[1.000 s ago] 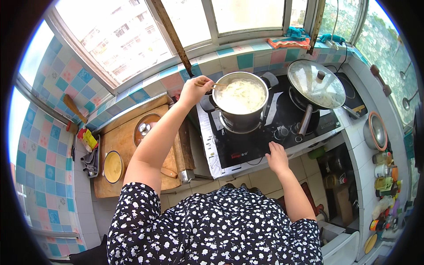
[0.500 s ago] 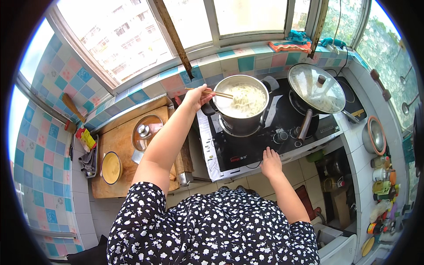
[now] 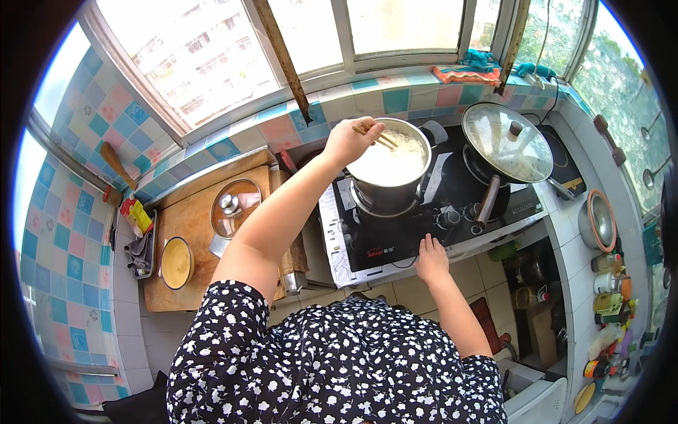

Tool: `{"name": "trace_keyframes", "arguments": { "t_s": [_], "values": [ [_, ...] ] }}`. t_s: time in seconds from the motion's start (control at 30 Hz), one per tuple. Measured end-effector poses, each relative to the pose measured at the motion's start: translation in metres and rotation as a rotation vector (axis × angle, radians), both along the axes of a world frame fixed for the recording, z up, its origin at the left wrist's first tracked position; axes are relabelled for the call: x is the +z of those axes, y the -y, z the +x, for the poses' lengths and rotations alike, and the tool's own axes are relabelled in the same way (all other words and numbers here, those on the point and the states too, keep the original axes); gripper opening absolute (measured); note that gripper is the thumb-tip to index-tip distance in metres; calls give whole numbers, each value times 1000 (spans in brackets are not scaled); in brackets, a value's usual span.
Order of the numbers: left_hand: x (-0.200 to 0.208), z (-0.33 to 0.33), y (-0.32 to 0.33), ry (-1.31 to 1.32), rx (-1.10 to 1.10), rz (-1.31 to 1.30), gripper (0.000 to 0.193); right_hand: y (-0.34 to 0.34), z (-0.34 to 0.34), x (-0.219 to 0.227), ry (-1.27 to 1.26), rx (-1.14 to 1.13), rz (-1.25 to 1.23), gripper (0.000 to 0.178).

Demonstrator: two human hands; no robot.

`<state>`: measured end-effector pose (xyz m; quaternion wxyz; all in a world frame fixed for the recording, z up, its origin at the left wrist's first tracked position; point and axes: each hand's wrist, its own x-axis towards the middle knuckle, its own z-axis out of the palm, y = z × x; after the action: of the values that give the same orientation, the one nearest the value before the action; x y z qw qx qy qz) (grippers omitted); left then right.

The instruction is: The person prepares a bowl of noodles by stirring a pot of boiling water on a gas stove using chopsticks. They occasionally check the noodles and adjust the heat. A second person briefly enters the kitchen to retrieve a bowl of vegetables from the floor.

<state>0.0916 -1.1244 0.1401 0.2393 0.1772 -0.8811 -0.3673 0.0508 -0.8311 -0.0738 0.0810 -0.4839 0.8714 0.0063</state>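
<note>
My left hand [image 3: 351,143] is closed around a pair of wooden chopsticks [image 3: 385,141], over the left side of a deep pot [image 3: 390,196]. The chopstick tips reach down into the pot, among pale noodles [image 3: 408,147] lying in whitish liquid. This pot stands on the left burner of a black glass-topped gas stove [image 3: 395,237]. At the stove's front edge rests my right hand [image 3: 432,258], fingers stretched out and holding nothing. Right of the pot sits a wok [image 3: 489,185] under a glass lid [image 3: 510,145], its handle pointing toward me.
To the left, a wooden board [image 3: 200,286] bears a yellow bowl [image 3: 176,263] and a glass pot lid [image 3: 233,205]. A metal colander [image 3: 599,220] and several jars [image 3: 609,284] line the right counter. Folded cloths [image 3: 472,69] lie on the windowsill.
My left hand has moved right and over the pot, with the chopsticks now steeper. The noodles that were bunched up at the chopsticks now sit lower in the liquid. My right hand stays put.
</note>
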Motion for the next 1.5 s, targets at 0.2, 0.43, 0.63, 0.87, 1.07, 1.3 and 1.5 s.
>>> {"name": "trace_keyframes", "arguments": {
  "t_s": [0.2, 0.43, 0.63, 0.87, 1.07, 1.3, 1.5],
  "values": [
    [36, 22, 5, 275, -130, 69, 36, 1, 2, 5, -11, 0, 38, 73],
    [85, 38, 1, 166, -167, 129, 28, 0, 1, 6, 5, -19, 56, 73],
    [42, 26, -10, 60, -138, 56, 25, 2, 3, 4, 18, -15, 41, 74],
    [36, 35, 31, 87, 86, -60, 21, -2, 0, 9, 40, -24, 41, 72],
    [4, 35, 66, 261, 171, 504, 24, 2, 1, -6, -19, -34, 24, 70],
    [-42, 11, 53, -33, 167, 834, 31, 0, 1, 5, 39, -40, 0, 71],
    [-41, 2, 54, -260, 280, 1090, 32, -2, 0, 6, 42, -31, 5, 72]
  ]
}}
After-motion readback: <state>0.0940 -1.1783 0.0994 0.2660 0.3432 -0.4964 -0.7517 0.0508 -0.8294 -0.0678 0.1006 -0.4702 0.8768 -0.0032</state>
